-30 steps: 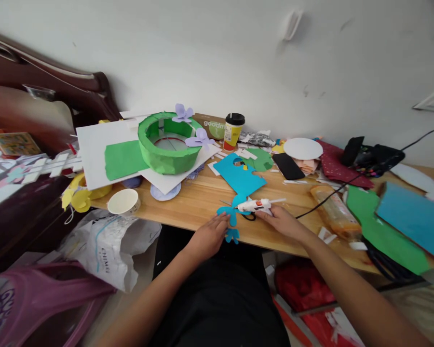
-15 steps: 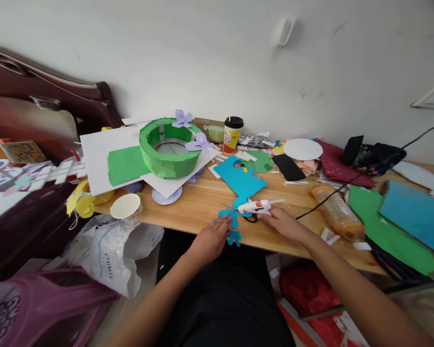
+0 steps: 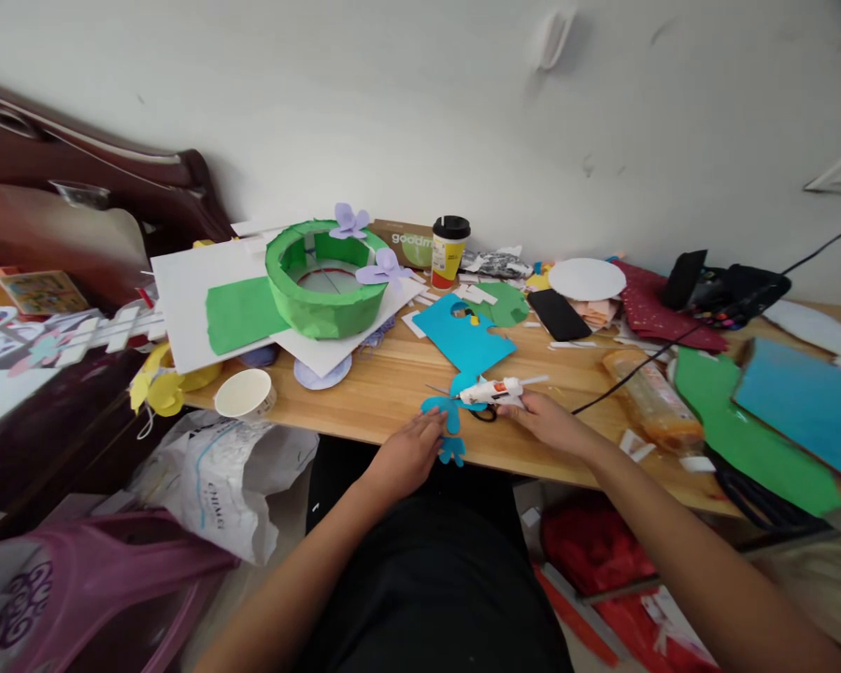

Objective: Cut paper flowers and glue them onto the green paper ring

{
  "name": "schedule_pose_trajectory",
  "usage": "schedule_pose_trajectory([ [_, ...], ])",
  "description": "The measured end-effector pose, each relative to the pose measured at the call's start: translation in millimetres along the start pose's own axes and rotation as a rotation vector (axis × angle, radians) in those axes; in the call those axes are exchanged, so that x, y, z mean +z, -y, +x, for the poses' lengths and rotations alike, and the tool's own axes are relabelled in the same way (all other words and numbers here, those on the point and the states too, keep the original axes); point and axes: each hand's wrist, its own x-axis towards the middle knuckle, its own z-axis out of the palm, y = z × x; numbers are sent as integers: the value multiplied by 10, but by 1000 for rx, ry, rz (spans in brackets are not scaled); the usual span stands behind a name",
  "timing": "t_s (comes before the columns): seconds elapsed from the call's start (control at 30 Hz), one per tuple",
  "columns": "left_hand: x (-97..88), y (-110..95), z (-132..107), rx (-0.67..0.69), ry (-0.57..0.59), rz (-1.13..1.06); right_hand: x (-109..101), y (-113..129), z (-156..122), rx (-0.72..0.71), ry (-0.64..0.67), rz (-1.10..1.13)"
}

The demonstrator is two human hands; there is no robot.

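A blue paper flower cutout [image 3: 449, 419] lies at the near edge of the wooden table [image 3: 385, 393]. My left hand [image 3: 407, 456] rests beside it, fingers pressing its left petal. My right hand [image 3: 550, 422] is wrapped around the handle of a white glue gun [image 3: 494, 392], whose nozzle points left over the cutout. A black cable [image 3: 623, 379] runs from the gun toward the right. A larger blue card sheet [image 3: 463, 338] with cut-out holes lies just behind.
A green paper ring [image 3: 326, 280] with lilac flowers stands on white boards at the back left. A paper cup [image 3: 244, 393], a lidded drink cup [image 3: 449, 250], a black phone [image 3: 558, 316], green and blue sheets [image 3: 777, 421] and scraps crowd the table. Bags lie on the floor at left.
Both hands stay where they were on the cutout and the glue gun. Only the view shifts slightly.
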Motion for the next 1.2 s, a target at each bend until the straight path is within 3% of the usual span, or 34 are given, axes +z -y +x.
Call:
schedule_pose_trajectory([
  [0.73, 21, 23, 13, -2, -28, -37, -160, 10, -92, 41, 78, -84],
  [0.87, 9, 5, 42, -12, -31, -41, -288, -82, -130, 66, 10, 0],
  [1.03, -138, -4, -75, -25, -7, -9, -472, -360, -207, 128, -228, 102],
  [1.2, -393, 176, -396, -162, -86, 12, -540, -678, -290, 335, -320, -130],
])
